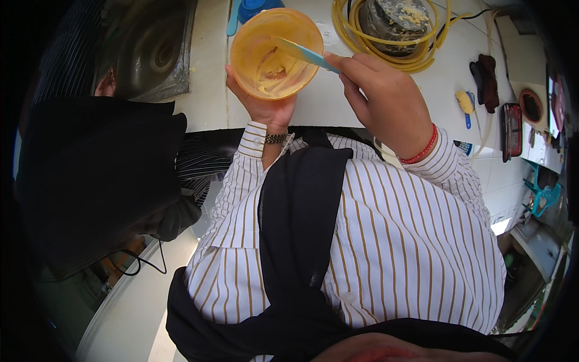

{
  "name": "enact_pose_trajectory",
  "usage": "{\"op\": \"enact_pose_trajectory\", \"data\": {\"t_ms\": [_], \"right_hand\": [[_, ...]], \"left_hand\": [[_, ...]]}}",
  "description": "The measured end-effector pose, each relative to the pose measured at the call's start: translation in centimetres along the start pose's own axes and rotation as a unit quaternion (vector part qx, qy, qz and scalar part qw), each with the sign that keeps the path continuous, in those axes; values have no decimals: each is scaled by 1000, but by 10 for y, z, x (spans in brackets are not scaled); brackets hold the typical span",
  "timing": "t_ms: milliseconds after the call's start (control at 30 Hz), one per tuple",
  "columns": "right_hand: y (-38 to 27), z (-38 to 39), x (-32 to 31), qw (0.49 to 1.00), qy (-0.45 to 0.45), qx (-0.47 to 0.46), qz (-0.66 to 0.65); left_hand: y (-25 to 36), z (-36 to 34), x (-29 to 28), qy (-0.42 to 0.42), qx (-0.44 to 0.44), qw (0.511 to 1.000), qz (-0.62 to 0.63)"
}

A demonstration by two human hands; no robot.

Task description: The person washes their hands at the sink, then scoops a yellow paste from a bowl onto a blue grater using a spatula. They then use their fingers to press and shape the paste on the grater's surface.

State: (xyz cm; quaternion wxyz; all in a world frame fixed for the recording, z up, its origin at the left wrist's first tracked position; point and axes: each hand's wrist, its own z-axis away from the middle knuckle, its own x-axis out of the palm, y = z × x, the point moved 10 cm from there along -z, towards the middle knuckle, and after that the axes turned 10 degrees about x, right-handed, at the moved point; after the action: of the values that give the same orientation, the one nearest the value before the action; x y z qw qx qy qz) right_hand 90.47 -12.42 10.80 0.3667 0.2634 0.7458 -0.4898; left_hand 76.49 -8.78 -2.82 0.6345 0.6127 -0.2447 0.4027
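Note:
My left hand is wrapped round the lower side of an orange-yellow bowl and tips its mouth toward me. A pale yellow, creamy paste is smeared over the bowl's inside, thickest near its bottom. Between the fingers of my right hand is the handle of a light-blue spatula. Its paste-coated blade reaches into the bowl, close to the inner wall. Behind the bowl stands a blue bowl, partly hidden, with a light-blue utensil beside it.
A metal sink lies to the left, near another person in black. Yellow hose coils round a grey, paste-spattered container at the back right. A blue-handled brush and dark cloth lie farther right on the white counter.

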Motion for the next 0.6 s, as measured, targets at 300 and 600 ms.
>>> {"op": "enact_pose_trajectory", "data": {"t_ms": [300,600], "right_hand": [[68,44,-51,990,13,70,123],[145,103,-71,980,43,171,93]], "left_hand": [[-95,10,66,-49,-108,993,-20],[-187,31,118,-87,-169,982,-17]]}}
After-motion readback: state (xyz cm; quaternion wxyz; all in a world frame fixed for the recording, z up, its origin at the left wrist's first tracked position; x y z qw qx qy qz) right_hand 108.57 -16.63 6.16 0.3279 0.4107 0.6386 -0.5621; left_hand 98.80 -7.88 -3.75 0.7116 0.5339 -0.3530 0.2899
